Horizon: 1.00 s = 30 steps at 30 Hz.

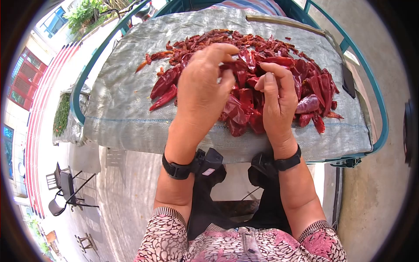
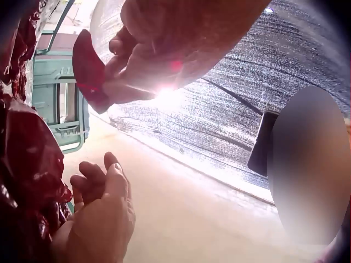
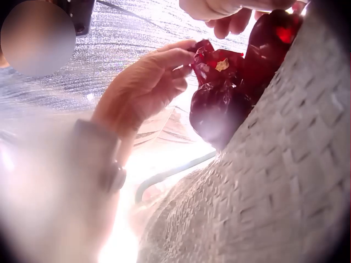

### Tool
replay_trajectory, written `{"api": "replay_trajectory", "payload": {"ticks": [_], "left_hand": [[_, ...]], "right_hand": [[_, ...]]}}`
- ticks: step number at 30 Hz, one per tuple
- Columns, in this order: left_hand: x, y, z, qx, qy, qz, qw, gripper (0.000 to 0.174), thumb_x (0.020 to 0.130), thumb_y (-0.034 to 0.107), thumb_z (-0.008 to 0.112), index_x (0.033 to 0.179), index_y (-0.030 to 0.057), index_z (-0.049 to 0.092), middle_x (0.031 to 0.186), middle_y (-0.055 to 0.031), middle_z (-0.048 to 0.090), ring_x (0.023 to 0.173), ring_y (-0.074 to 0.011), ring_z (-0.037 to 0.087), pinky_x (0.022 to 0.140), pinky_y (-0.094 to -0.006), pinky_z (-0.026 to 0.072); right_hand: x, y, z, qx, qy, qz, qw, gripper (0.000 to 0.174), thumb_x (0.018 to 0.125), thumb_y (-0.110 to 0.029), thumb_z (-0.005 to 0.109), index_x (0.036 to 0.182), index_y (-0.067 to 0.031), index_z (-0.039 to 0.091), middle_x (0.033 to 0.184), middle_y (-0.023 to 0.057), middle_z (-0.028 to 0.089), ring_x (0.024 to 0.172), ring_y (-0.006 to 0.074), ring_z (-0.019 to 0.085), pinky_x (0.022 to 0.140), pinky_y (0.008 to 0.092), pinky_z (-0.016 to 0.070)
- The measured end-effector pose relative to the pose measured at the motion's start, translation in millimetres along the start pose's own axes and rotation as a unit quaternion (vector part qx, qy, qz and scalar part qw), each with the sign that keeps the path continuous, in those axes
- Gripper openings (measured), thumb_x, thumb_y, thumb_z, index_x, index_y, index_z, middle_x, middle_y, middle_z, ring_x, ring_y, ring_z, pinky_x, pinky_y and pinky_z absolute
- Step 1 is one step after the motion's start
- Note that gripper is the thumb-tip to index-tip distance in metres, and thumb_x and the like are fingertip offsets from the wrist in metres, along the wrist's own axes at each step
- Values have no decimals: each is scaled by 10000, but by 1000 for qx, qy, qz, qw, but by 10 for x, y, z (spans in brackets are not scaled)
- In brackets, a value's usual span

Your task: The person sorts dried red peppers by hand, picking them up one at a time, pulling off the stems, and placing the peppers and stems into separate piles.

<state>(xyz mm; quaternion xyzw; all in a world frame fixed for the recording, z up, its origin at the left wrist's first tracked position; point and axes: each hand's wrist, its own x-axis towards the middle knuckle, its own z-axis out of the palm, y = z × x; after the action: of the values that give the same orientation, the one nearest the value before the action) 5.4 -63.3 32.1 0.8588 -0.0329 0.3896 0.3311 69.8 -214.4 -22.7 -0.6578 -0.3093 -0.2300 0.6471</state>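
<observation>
A pile of dried red chili peppers (image 1: pixel 244 109) lies on a grey woven sheet. Over its left part is my left hand (image 1: pixel 200 85), pinching one dried chili (image 2: pixel 90 74) between thumb and fingers; the left wrist view shows this pod best, sticking out past the fingertips. To its right, over the front of the pile, my right hand (image 1: pixel 280 98) is raised with its fingers loosely bent towards the left hand. From the left wrist, this right hand (image 2: pixel 101 213) shows nothing between its fingers. Large glossy pods (image 3: pixel 219 104) lie close to both hands in the right wrist view.
The woven sheet (image 1: pixel 126 100) covers a cart bed with teal rails (image 1: pixel 371 83). A dark phone (image 1: pixel 348 81) lies at the sheet's right edge, and a wooden strip (image 1: pixel 286 25) at the back. Smaller, thinner chilies (image 1: pixel 205 41) spread behind. A black chair (image 1: pixel 67 187) stands left.
</observation>
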Motion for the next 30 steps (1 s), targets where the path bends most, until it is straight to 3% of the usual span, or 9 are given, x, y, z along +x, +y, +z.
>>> {"api": "replay_trajectory", "payload": {"ticks": [2, 4, 7, 10, 11, 15, 21, 24, 30], "left_hand": [[3, -55, -117, 79, 41, -32, 995, 335, 823, -23, 619, 1143, 63, 668, 1042, -116, 706, 976, -305, 653, 876, -410, 510], [-16, -237, -155, 196, 86, -8, 977, 340, 827, -9, 655, 1160, 55, 684, 1008, -97, 709, 821, -165, 658, 751, -314, 531], [-51, -276, -85, 148, 46, -57, 986, 279, 860, 96, 699, 1134, 45, 689, 937, -112, 712, 793, -184, 665, 739, -332, 528], [-47, -199, -65, 39, -170, -158, 972, 299, 891, 223, 729, 1133, 50, 694, 840, -122, 704, 755, -197, 673, 721, -342, 521], [-55, -240, -16, 55, -217, -177, 958, 409, 915, 400, 711, 1144, 61, 701, 760, -131, 684, 721, -221, 675, 697, -354, 511], [-97, -344, 225, 133, -169, -152, 965, 527, 913, 518, 654, 1209, 85, 700, 726, -148, 661, 675, -268, 647, 656, -392, 488], [-71, -485, 244, -42, -189, -225, 955, 321, 935, 297, 649, 1138, 56, 715, 694, -1, 586, 602, -91, 526, 575, -280, 426], [-19, -368, 167, -139, -126, -288, 939, 220, 936, 217, 657, 1064, 50, 720, 706, 60, 534, 608, -17, 444, 537, -222, 357], [7, -273, 155, -298, -132, -228, 918, 324, 1022, 363, 629, 1132, 62, 678, 706, 68, 581, 565, 3, 487, 492, -153, 358]], "right_hand": [[3, 6, -3, 25, 7, 16, 1000, 145, 1018, -88, 569, 1117, -50, 667, 824, 31, 662, 769, 123, 600, 761, 270, 475], [26, 31, -17, 2, -4, 8, 1000, 149, 1025, -93, 562, 1125, -51, 665, 826, 35, 663, 774, 109, 601, 728, 263, 476], [23, 21, 4, 20, 2, 9, 1000, 143, 1022, -93, 571, 1123, -49, 664, 825, 35, 663, 778, 112, 614, 725, 264, 482], [27, 0, 16, 22, 2, 19, 1000, 140, 1022, -88, 570, 1116, -47, 664, 826, 36, 664, 785, 113, 627, 721, 266, 490], [23, 3, 20, 18, 5, 20, 1000, 140, 1021, -90, 570, 1116, -48, 665, 827, 36, 666, 785, 115, 630, 726, 268, 492], [19, 11, 21, 2, 1, 18, 1000, 140, 1019, -94, 573, 1114, -54, 667, 827, 36, 671, 784, 123, 635, 740, 278, 497], [18, 2, 18, -13, -6, 23, 1000, 144, 1006, -97, 589, 1117, -66, 675, 813, 29, 668, 795, 137, 630, 777, 288, 486], [22, 52, 19, -47, -23, 5, 999, 167, 973, -125, 644, 1131, -86, 682, 806, 14, 658, 799, 150, 623, 881, 325, 459], [49, -52, 31, -169, -109, -115, 973, 287, 896, -214, 748, 1164, -125, 695, 843, -24, 649, 821, 157, 614, 1066, 459, 350]]}}
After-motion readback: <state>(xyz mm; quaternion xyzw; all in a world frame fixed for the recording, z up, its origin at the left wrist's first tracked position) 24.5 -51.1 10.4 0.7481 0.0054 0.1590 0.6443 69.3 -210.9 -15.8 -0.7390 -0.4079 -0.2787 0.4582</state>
